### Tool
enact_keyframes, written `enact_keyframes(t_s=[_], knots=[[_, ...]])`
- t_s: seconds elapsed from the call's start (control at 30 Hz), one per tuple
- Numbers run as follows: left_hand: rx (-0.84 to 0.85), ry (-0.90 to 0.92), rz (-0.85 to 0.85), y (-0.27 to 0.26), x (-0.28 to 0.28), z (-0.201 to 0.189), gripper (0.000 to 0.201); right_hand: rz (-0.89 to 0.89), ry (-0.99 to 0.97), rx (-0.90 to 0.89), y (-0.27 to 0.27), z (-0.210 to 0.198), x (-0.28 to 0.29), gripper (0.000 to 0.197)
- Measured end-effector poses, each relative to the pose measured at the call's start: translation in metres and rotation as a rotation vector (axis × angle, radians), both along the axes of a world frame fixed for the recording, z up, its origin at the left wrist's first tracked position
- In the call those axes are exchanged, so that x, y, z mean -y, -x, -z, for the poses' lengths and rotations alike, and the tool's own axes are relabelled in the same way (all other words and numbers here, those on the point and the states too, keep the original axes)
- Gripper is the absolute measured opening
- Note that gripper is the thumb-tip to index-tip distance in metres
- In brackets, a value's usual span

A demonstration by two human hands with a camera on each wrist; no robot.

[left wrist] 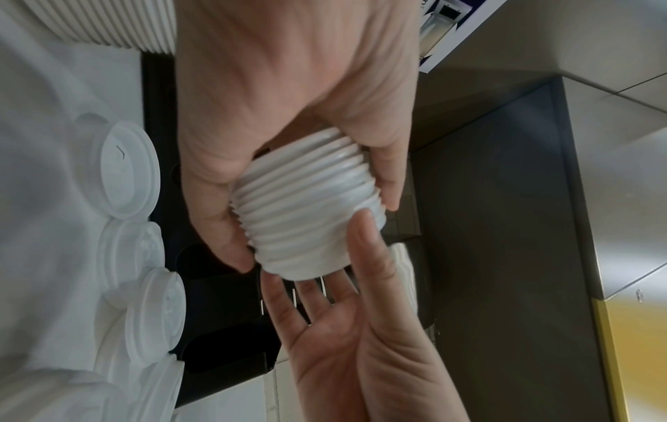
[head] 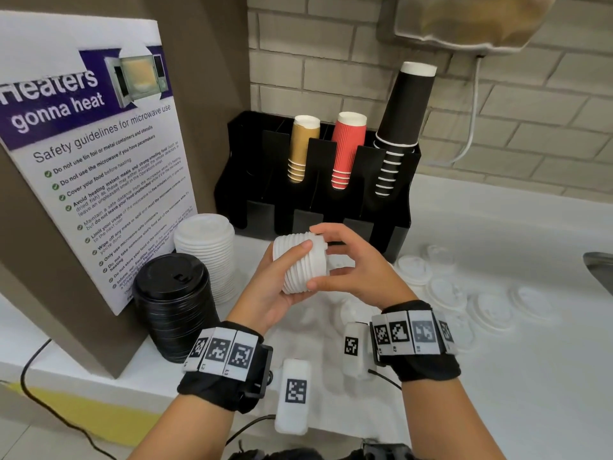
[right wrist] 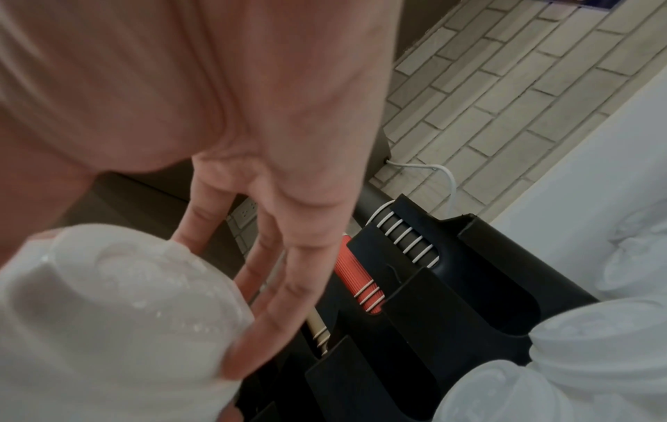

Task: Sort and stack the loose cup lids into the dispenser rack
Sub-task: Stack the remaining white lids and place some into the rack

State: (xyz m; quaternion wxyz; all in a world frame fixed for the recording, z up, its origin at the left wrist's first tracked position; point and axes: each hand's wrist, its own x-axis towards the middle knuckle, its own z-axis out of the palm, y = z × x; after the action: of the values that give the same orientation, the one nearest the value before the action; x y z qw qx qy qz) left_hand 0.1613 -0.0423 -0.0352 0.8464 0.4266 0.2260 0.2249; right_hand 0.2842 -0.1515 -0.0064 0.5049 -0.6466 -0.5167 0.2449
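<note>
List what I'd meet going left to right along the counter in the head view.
Black lid stack → held white lid stack → loose white lids → metal sink edge.

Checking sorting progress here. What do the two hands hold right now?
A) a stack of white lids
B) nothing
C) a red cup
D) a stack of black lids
A: the left hand and right hand together grip a ribbed stack of white lids in front of the rack.

Left hand (head: 265, 293) gripping lid stack (head: 300, 265), right hand (head: 361, 273) pinching it
</note>
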Motion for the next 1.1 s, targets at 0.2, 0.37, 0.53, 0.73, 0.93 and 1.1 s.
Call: enact_keyframes(t_s=[0.2, 0.37, 0.53, 0.73, 0.93, 1.1], knots=[[0.045, 0.048, -0.023, 0.0, -0.003, -0.004, 0.071, -0.041, 0.015, -0.005, -0.003, -0.008, -0.007, 0.073], [0.107, 0.045, -0.195, 0.003, -0.024, -0.025, 0.077, 0.182, 0.026, -0.06, -0.023, -0.008, -0.037, 0.036], [0.13, -0.003, -0.267, 0.007, -0.038, -0.041, 0.082, -0.049, 0.551, 0.487, -0.013, 0.015, -0.09, 0.042], [0.13, -0.017, -0.267, 0.01, -0.041, -0.04, 0.077, -0.158, 0.916, 1.024, 0.017, 0.041, -0.119, 0.054], [0.127, -0.047, -0.26, 0.014, -0.044, -0.035, 0.075, -0.29, 0.901, 1.107, 0.019, 0.032, -0.121, 0.03], [0.072, -0.201, -0.289, 0.022, -0.052, -0.031, 0.066, -0.189, 0.518, 0.59, -0.007, -0.013, -0.077, 0.01]])
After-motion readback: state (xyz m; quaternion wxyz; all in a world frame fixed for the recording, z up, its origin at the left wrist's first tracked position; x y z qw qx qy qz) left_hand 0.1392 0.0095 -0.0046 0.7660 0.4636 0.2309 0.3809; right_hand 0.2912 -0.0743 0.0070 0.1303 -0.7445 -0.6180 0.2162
